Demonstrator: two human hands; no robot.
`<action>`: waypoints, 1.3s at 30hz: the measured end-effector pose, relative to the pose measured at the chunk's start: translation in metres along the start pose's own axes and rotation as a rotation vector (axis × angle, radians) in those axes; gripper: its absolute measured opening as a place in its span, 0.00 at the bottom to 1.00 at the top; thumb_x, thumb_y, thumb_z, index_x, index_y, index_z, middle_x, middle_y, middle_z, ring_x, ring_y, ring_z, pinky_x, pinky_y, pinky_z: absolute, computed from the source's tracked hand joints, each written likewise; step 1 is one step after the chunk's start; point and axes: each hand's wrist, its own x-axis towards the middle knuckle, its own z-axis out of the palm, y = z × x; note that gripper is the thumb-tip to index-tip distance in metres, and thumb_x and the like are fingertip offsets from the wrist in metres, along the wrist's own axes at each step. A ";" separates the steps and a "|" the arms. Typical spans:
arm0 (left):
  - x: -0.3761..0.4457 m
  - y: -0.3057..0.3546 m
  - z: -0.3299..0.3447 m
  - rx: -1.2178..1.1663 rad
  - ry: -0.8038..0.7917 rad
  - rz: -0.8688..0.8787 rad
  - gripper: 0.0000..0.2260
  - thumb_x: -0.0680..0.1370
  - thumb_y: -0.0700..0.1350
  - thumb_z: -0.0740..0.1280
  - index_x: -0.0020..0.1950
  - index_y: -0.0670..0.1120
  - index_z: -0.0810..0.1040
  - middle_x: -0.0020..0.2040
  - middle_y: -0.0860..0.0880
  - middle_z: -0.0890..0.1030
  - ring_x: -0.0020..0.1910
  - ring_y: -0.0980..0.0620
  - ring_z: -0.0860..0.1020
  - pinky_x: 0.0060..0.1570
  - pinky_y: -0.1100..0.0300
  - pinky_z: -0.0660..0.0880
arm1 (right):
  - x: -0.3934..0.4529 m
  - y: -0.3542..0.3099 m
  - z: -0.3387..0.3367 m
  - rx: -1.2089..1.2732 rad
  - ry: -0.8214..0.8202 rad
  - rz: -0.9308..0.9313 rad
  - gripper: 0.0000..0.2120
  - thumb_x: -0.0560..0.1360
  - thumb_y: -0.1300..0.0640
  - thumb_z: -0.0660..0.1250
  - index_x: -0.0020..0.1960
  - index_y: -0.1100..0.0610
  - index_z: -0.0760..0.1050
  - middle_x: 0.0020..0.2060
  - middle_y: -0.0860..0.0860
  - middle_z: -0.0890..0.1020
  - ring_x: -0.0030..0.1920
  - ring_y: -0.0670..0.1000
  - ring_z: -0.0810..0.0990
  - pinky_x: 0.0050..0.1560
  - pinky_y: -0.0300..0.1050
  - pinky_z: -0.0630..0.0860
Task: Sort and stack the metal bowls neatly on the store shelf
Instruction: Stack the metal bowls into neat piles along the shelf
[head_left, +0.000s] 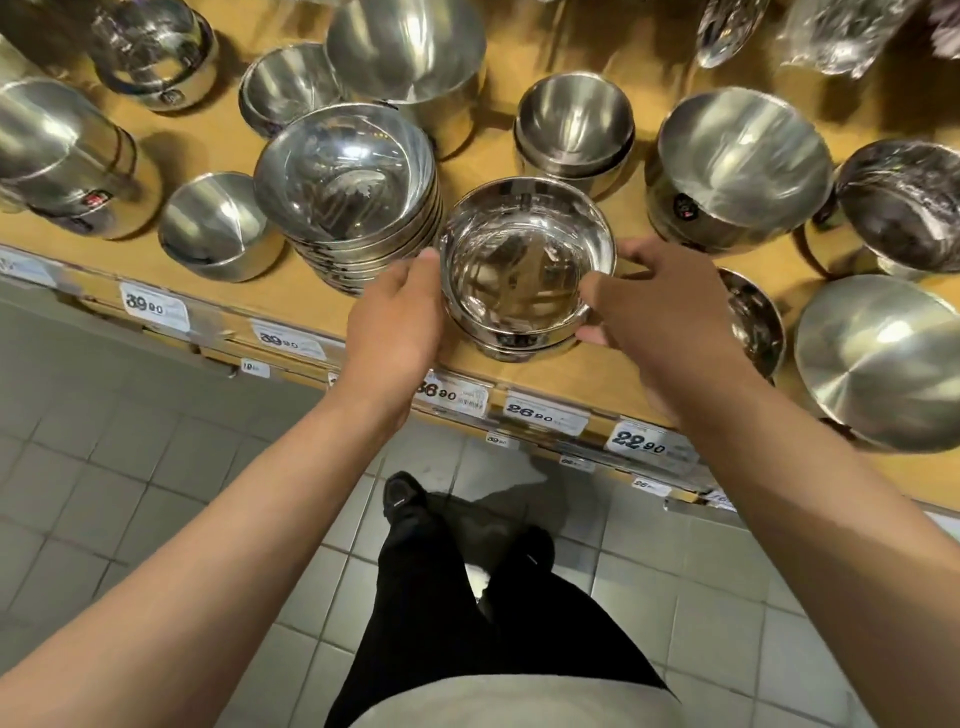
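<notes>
A short stack of shiny metal bowls stands near the front edge of the wooden shelf. My left hand presses against its left side and my right hand grips its right rim, thumb over the edge. Just left of it rises a taller stack of wider shiny bowls. Behind are brushed bowls: a small stack at centre back and a large one to the right.
More bowls crowd the shelf: a small one at front left, a big deep one at the back, a large one at far right. Lidded containers stand at left. Price tags line the shelf edge above the tiled floor.
</notes>
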 end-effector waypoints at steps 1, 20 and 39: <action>-0.001 0.002 0.000 -0.006 0.002 0.021 0.22 0.76 0.60 0.59 0.52 0.44 0.81 0.51 0.44 0.84 0.56 0.43 0.81 0.61 0.38 0.77 | 0.000 0.002 0.000 -0.012 0.003 -0.011 0.11 0.76 0.63 0.70 0.55 0.51 0.81 0.46 0.53 0.86 0.35 0.47 0.87 0.33 0.38 0.82; 0.025 0.000 -0.004 0.216 -0.010 0.350 0.15 0.73 0.48 0.63 0.48 0.40 0.83 0.44 0.36 0.84 0.47 0.35 0.83 0.51 0.39 0.82 | -0.019 0.013 0.007 -0.252 0.079 -0.205 0.08 0.77 0.57 0.68 0.54 0.47 0.82 0.37 0.51 0.87 0.40 0.54 0.87 0.48 0.61 0.84; 0.017 -0.012 0.000 0.169 0.023 0.336 0.13 0.75 0.50 0.66 0.49 0.43 0.84 0.44 0.40 0.84 0.49 0.37 0.82 0.53 0.39 0.81 | -0.009 0.012 0.002 -0.257 0.043 -0.237 0.11 0.76 0.61 0.65 0.41 0.47 0.81 0.24 0.43 0.79 0.36 0.54 0.86 0.49 0.59 0.85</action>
